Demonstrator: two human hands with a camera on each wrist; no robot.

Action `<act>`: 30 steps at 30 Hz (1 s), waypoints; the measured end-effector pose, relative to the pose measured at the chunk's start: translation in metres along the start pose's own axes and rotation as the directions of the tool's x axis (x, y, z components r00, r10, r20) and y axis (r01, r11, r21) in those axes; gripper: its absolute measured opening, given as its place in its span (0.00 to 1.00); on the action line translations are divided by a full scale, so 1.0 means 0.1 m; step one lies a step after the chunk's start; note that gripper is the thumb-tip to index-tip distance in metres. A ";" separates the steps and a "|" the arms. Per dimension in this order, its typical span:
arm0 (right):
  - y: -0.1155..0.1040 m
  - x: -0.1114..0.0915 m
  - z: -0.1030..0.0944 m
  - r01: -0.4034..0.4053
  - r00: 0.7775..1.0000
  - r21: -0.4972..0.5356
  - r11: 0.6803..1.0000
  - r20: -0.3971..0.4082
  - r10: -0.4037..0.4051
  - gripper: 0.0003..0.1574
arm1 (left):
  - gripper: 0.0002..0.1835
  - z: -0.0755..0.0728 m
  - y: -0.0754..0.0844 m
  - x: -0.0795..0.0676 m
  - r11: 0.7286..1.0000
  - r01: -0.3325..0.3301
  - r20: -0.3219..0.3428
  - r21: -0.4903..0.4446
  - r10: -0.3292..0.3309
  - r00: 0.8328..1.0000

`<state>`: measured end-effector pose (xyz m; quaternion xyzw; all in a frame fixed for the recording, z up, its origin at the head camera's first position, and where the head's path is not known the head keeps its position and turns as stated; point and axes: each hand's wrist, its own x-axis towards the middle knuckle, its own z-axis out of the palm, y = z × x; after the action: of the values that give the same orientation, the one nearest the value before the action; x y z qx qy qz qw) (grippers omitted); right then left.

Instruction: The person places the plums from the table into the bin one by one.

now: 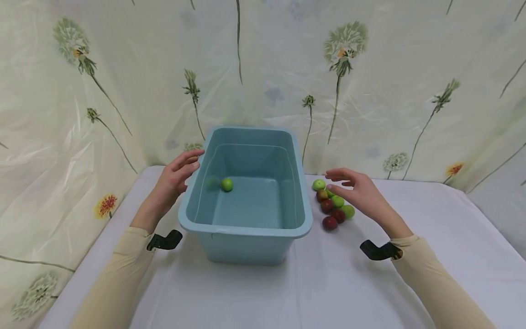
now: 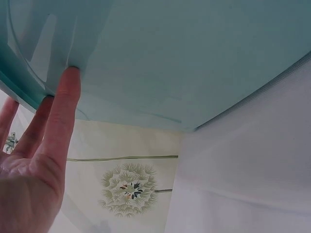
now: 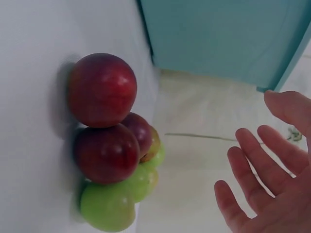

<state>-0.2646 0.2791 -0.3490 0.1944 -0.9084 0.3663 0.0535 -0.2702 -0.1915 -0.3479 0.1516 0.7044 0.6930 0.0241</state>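
A light blue plastic tub (image 1: 246,246) stands on the table with one green apple (image 1: 227,184) inside, near its left wall. My left hand (image 1: 167,183) is at the tub's left side, its fingers extended and reaching the wall just under the rim; in the left wrist view a fingertip (image 2: 72,77) appears to touch the plastic. My right hand (image 1: 361,193) hovers over a group of small apples right of the tub, its fingers relaxed and holding nothing. Dark red apples (image 3: 102,90) and green apples (image 3: 108,206) lie close together there. The hand partly hides one green apple.
A white cloth (image 1: 345,283) covers the table. Behind and to the left hangs a shiny curtain (image 1: 271,64) printed with dandelions. Each wrist wears a black camera mount, such as the right one (image 1: 376,250).
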 end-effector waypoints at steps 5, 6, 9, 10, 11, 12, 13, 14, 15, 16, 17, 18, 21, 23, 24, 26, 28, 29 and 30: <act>0.06 -0.05 -0.01 -0.012 1.000 -0.012 1.000 -0.013 0.012 0.25 | 0.25 0.00 0.01 0.00 1.000 -0.004 0.004 -0.016 0.004 1.000; 0.08 -0.06 -0.01 -0.016 1.000 -0.014 1.000 -0.012 0.016 0.25 | 0.25 0.00 0.01 0.00 1.000 -0.003 0.006 -0.019 0.003 1.000; 0.14 -0.11 0.00 -0.032 0.999 -0.025 0.999 -0.003 0.032 0.25 | 0.25 0.00 0.00 0.00 1.000 0.001 0.007 -0.019 -0.001 1.000; 0.17 -0.12 0.00 -0.036 0.999 -0.028 0.999 -0.002 0.036 0.26 | 0.25 0.00 0.00 -0.01 1.000 0.004 0.007 -0.019 -0.003 1.000; 0.19 -0.14 0.01 -0.040 0.999 -0.033 0.999 -0.001 0.040 0.26 | 0.25 0.00 0.00 -0.01 1.000 0.005 0.007 -0.018 -0.005 1.000; 0.21 -0.15 0.01 -0.035 0.999 -0.040 0.999 0.001 0.035 0.26 | 0.25 0.00 0.00 -0.01 1.000 0.006 0.007 -0.016 -0.006 1.000; 0.23 -0.16 0.01 -0.034 0.999 -0.046 0.998 0.000 0.034 0.26 | 0.25 0.00 0.00 -0.01 1.000 0.006 0.007 -0.016 -0.006 1.000; 0.24 -0.17 0.00 -0.031 1.000 -0.051 0.998 -0.001 0.031 0.26 | 0.25 0.00 0.00 -0.01 1.000 0.006 0.008 -0.016 -0.006 1.000; 0.25 -0.18 0.00 -0.028 1.000 -0.056 0.998 -0.003 0.028 0.26 | 0.25 -0.01 0.00 -0.01 1.000 0.006 0.008 -0.016 -0.005 1.000; 0.26 -0.19 0.00 -0.029 1.000 -0.060 0.998 -0.005 0.028 0.26 | 0.25 -0.01 0.00 -0.01 1.000 0.005 0.008 -0.015 -0.005 1.000; 0.27 -0.20 -0.01 -0.033 0.999 -0.065 0.997 -0.004 0.033 0.26 | 0.26 -0.01 0.01 -0.01 1.000 0.005 0.007 -0.013 -0.004 1.000; 0.28 -0.21 -0.01 -0.037 0.999 -0.071 0.997 -0.003 0.037 0.26 | 0.26 -0.01 0.01 -0.01 1.000 0.004 0.006 -0.011 -0.004 1.000; 0.32 -0.24 -0.02 -0.060 0.998 -0.089 0.994 0.002 0.060 0.26 | 0.26 -0.01 0.02 -0.01 1.000 0.005 0.005 -0.007 -0.005 1.000; 0.35 -0.26 -0.03 -0.077 0.997 -0.101 0.992 0.005 0.078 0.27 | 0.26 -0.01 0.02 -0.01 1.000 0.006 0.006 -0.006 -0.006 1.000; 0.37 -0.27 -0.04 -0.084 0.996 -0.106 0.991 0.005 0.085 0.27 | 0.26 -0.01 0.02 -0.01 1.000 0.007 0.006 -0.006 -0.007 1.000; 0.41 -0.29 -0.05 -0.098 0.995 -0.110 0.989 0.009 0.100 0.27 | 0.26 0.00 0.02 -0.01 1.000 0.008 0.006 -0.004 -0.008 1.000; 0.44 -0.32 -0.07 -0.110 0.993 -0.112 0.988 0.018 0.113 0.28 | 0.26 0.00 0.02 -0.01 1.000 0.008 0.005 0.000 -0.008 1.000; 0.46 -0.33 -0.07 -0.119 0.992 -0.113 0.987 0.023 0.122 0.28 | 0.26 0.00 0.02 -0.01 1.000 0.008 0.005 0.003 -0.008 1.000; 0.48 -0.35 -0.08 -0.126 0.991 -0.112 0.986 0.029 0.130 0.28 | 0.26 0.01 0.01 -0.01 1.000 0.007 0.007 0.005 -0.007 1.000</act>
<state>-0.2519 0.3267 -0.3823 0.1392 -0.9386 0.3148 0.0238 -0.2690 -0.1911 -0.3466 0.1515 0.7065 0.6907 0.0285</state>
